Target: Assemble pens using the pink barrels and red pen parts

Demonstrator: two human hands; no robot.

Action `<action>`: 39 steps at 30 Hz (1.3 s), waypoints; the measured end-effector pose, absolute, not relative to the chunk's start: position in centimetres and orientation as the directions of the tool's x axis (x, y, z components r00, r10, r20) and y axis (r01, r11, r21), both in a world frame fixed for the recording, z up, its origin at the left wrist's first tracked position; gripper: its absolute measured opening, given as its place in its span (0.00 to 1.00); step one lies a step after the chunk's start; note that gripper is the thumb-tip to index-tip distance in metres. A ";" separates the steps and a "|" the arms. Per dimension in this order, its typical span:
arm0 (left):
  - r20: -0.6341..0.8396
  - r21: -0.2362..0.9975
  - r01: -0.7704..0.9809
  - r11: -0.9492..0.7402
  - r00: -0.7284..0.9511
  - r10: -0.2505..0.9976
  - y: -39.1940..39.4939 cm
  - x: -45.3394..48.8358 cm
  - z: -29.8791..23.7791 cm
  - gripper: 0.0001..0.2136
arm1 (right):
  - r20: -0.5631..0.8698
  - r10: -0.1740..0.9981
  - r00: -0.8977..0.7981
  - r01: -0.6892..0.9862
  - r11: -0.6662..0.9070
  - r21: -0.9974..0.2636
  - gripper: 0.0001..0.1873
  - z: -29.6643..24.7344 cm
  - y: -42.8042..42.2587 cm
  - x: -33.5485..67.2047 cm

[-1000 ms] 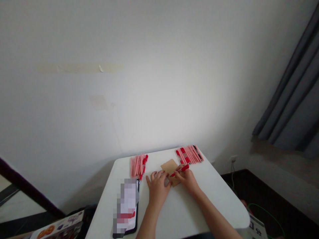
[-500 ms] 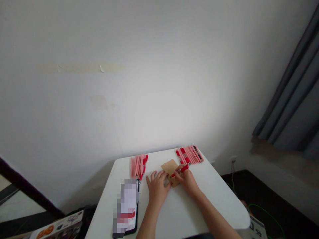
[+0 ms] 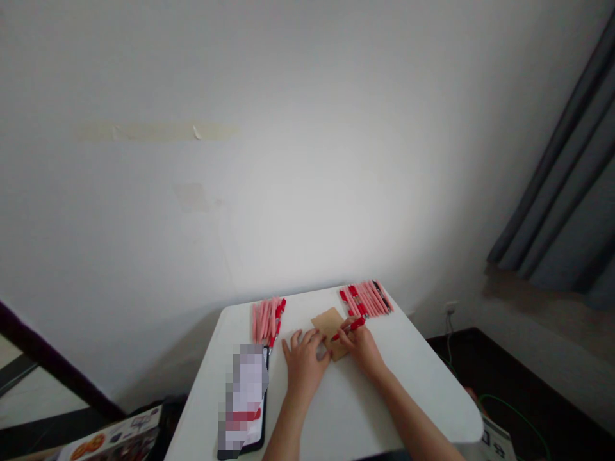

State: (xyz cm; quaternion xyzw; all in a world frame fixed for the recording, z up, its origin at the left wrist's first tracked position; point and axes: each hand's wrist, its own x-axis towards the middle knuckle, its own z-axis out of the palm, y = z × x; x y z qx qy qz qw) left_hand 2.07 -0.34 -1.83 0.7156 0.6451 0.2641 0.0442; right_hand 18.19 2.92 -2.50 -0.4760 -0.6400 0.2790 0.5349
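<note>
A small brown sheet of paper (image 3: 330, 317) lies turned at an angle on the white table (image 3: 355, 416). My left hand (image 3: 304, 354) rests with spread fingers on the table, its fingertips at the paper's left edge. In my right hand (image 3: 361, 346) is a red pen (image 3: 354, 324), pinched between the fingers, its tip down at the paper. The lower right part of the paper is partly covered by this hand. To the left of my left hand lies a bunch of pink and red pens (image 3: 264, 320). Behind my right hand is a row of pink, red and black pens (image 3: 368, 299).
A phone (image 3: 263, 422) with a blurred screen lies at the table's left front. The wall (image 3: 307, 160) stands right behind the table. A printed box (image 3: 115, 438) is on the floor at left. At right are a grey curtain (image 3: 567, 211), a socket with a cable (image 3: 450, 308) and a green cord (image 3: 516, 410).
Almost nothing differs. The red pen in my right hand has shifted very slightly; my left hand stays in place.
</note>
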 end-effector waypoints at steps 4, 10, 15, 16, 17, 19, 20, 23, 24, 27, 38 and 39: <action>0.312 0.422 0.892 -0.164 0.027 0.950 -0.5 2.1 -1.6 0.15 | 0.420 0.907 0.029 0.336 0.387 -0.859 0.08 -2.9 3.1 18.2; 0.310 0.414 0.896 -0.161 0.028 0.950 -0.4 2.1 -1.7 0.15 | 0.434 0.900 0.042 0.370 0.389 -0.844 0.09 -3.6 3.5 18.4; 0.302 0.417 0.896 -0.150 0.019 0.953 -0.4 2.1 -1.7 0.15 | 0.449 0.892 0.045 0.426 0.389 -0.817 0.13 -3.9 3.7 18.5; 0.303 0.418 0.895 -0.153 0.022 0.953 -0.4 2.1 -1.7 0.15 | 0.452 0.891 0.050 0.432 0.389 -0.814 0.13 -3.9 3.8 18.5; 0.306 0.418 0.895 -0.157 0.025 0.952 -0.4 2.1 -1.7 0.14 | 0.455 0.889 0.054 0.436 0.389 -0.811 0.13 -4.0 3.8 18.5; 0.313 0.412 0.896 -0.163 0.029 0.949 -0.4 2.1 -1.7 0.14 | 0.465 0.884 0.052 0.443 0.397 -0.804 0.13 -4.0 3.8 18.5; 0.316 0.407 0.899 -0.164 0.030 0.948 -0.4 2.0 -1.7 0.14 | 0.471 0.881 0.050 0.447 0.402 -0.799 0.13 -4.0 3.8 18.6; 0.319 0.394 0.905 -0.159 0.028 0.947 -0.4 2.0 -1.8 0.14 | 0.480 0.876 0.050 0.457 0.407 -0.791 0.13 -3.8 3.7 18.7; 0.320 0.394 0.905 -0.160 0.028 0.947 -0.4 2.0 -1.8 0.14 | 0.478 0.876 0.056 0.461 0.402 -0.791 0.13 -3.8 3.7 18.7; 0.324 0.401 0.900 -0.168 0.032 0.945 -0.3 2.0 -2.0 0.14 | 0.478 0.875 0.074 0.457 0.396 -0.796 0.13 -3.7 3.6 18.6; 0.352 0.397 0.897 -0.196 0.048 0.935 -0.3 2.0 -2.3 0.15 | 0.417 0.892 0.174 0.288 0.359 -0.888 0.18 -3.7 3.6 19.0; 0.356 0.395 0.898 -0.196 0.047 0.933 -0.3 2.1 -2.4 0.16 | 0.411 0.890 0.197 0.264 0.356 -0.897 0.19 -3.6 3.5 19.0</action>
